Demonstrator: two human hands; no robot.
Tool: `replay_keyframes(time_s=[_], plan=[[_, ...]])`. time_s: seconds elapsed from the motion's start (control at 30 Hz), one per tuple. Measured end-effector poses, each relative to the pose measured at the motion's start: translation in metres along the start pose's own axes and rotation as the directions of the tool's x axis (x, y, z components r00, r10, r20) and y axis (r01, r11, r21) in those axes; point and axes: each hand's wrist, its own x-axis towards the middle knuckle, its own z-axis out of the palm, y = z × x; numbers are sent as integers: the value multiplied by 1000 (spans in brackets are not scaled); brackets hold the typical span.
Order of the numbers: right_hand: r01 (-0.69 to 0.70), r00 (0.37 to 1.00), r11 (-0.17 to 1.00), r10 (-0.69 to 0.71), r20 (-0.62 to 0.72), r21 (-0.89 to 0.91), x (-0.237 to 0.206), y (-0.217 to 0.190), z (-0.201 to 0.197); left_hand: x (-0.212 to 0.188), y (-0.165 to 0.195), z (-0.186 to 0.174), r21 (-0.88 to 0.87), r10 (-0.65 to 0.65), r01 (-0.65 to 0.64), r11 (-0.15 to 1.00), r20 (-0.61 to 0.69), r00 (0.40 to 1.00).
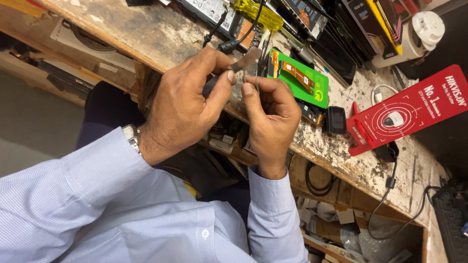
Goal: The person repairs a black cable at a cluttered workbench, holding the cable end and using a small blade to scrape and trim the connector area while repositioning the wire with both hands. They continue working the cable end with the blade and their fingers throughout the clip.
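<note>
- Head view: the left hand (187, 104) is closed on a flat metal tool (243, 62); the thumb and the first fingers pinch its dark handle, and the grey blade points to the right and far side.
- The right hand (270, 114) is just beside it, the two hands almost touching at the fingertips. Its thumb and forefinger are pressed together on a very small thin part (257, 83); it is too small to tell what it is.
- The blade tip and the small part are above the near edge of the worn workbench (341, 151), in the middle of the scene.
- A wristwatch (131, 136) sits on the left wrist, and both arms wear light blue sleeves (97, 204).
- Just far of the hands, a green card with an orange flex cable (300, 78) lies on the bench.
- To the right of it there is a small black part (336, 119), and then a red printed box (404, 112).
- At the far side a yellow screwdriver handle (258, 14) lies among dark phone parts.
- A white round device (419, 31) stands at the far right.
- A black cable (390, 190) hangs down over the near edge of the bench at the right.
</note>
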Motion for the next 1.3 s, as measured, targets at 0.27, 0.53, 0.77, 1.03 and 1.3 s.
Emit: replay_keyframes(time_s=[0.27, 0.53, 0.77, 1.03, 1.3], plan=[[-4, 998, 994, -2, -55, -107, -3, -2, 4, 3, -1, 1, -130, -127, 125, 984, -3, 992], [-207, 978, 907, 200, 57, 366, 12, -7, -11, 17, -4, 12, -257, -121, 111, 960, -23, 992], [-251, 968, 845, 235, 93, 472, 14, -3, -17, 17, -3, 16, -149, 39, -46, 988, -53, 998], [-199, 978, 868, 206, 36, 454, 10, -4, -15, 21, 0, 16, 54, 191, -191, 980, 14, 982], [-188, 980, 906, 198, 13, 378, 7, -7, -11, 25, -8, 7, 293, 303, -310, 904, 71, 950]])
